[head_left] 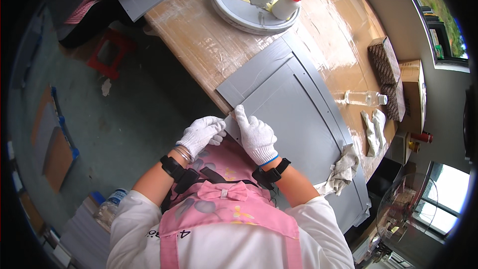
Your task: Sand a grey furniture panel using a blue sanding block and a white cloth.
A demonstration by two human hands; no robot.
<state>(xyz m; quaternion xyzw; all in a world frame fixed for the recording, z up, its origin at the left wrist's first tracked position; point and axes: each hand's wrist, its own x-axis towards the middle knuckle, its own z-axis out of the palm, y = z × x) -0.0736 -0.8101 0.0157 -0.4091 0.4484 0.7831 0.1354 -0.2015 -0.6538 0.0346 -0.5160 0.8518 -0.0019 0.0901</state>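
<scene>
A small light grey flat piece (232, 128) shows between my two hands at the near left edge of a large grey panel (294, 119). Whether it is separate or a corner of the panel, I cannot tell. My left hand (201, 134), in a white knit glove, is closed with its fingertips pinching the piece's left side. My right hand (256, 138), gloved likewise, has its fingers curled over the piece's right side, one finger pointing away from me. The panel lies flat on the table, with long grey strips along its far edges.
On the wrapped table (194, 45) stand a round tub lid (234, 17) and a white bottle with red tip (289, 5). At right lie a clear bottle (363, 98), white gloves (374, 132) and a rag (341, 172). A red stool (112, 52) stands near another person at upper left.
</scene>
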